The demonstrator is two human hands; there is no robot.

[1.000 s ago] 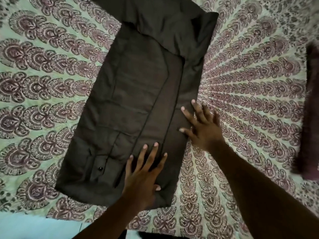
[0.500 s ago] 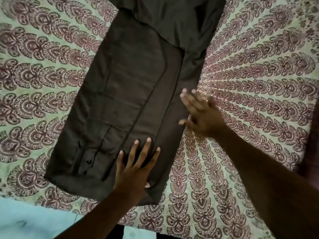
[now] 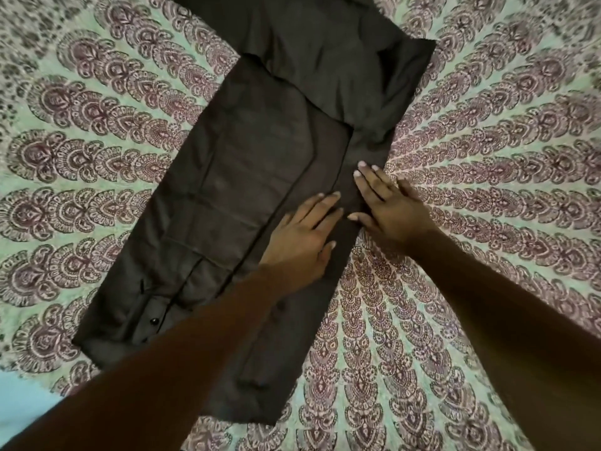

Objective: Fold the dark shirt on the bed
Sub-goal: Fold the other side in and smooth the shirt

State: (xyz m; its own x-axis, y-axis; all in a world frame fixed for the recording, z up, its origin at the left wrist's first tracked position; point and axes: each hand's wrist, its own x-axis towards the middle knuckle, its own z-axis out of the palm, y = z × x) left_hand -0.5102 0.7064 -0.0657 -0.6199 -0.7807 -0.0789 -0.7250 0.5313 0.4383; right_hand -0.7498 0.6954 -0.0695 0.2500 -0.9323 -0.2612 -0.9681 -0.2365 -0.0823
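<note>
across the bed, a patterned bedspread [image 3: 487,151] of pale green with maroon scalloped motifs fills nearly the whole view, and a plain pale blue strip [image 3: 19,405] shows at the lower left corner. on the middle of that bedspread lies the dark shirt [image 3: 240,177], flat and folded into a long narrow band. its long axis runs on a diagonal, the near end at the lower left and the far end towards the top, where the wider, creased part passes out of view. a sleeve is laid lengthwise along the band, with its cuff at the near left end.

both bare forearms reach forward. the left one comes in from the lower left and crosses over the near part of the shirt; the right one comes in from the lower right over the bedspread. the left hand [image 3: 302,245] rests palm down on the shirt, fingers straight and close together, pointing up and right, grasping nothing. the right hand [image 3: 390,209] lies flat on the shirt's right edge, fingers extended up and left, also grasping nothing; its outer fingers are blurred. the left fingertips sit just beside the right thumb. a small dark button [image 3: 154,320] shows on the cuff.
</note>
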